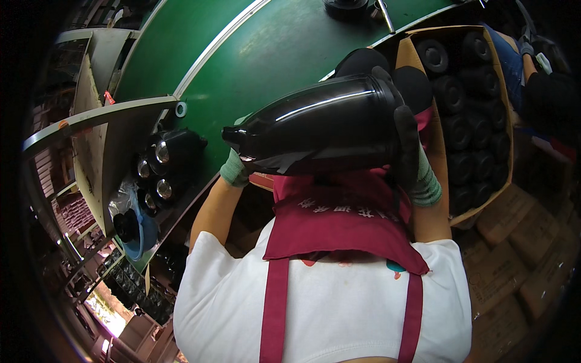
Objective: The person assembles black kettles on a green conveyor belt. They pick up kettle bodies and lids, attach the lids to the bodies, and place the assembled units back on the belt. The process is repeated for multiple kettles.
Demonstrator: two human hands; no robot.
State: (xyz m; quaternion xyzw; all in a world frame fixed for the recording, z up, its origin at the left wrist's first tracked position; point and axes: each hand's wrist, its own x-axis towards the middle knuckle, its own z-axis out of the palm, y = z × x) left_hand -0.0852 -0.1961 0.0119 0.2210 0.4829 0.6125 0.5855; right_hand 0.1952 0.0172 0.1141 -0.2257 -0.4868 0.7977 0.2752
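In front of my chest a glossy black bullet-shaped shell [315, 127] lies sideways between my hands, its narrow nozzle-like tip to the left and its wide end to the right. My left hand [235, 168], in a green knitted glove, supports it near the narrow end; its fingers are mostly hidden behind the shell. At the wide end my right hand [407, 142] grips the rim, wearing a green glove with a dark coating. I cannot see inside the shell.
A green worktop [242, 72] stretches ahead, crossed by a pale metal strip. At right stands a cardboard box [451, 215] packed with several black round pieces. More glossy black shells [172, 151] and a blue basin [147, 227] sit at left. Another person's hand [526, 48] shows far right.
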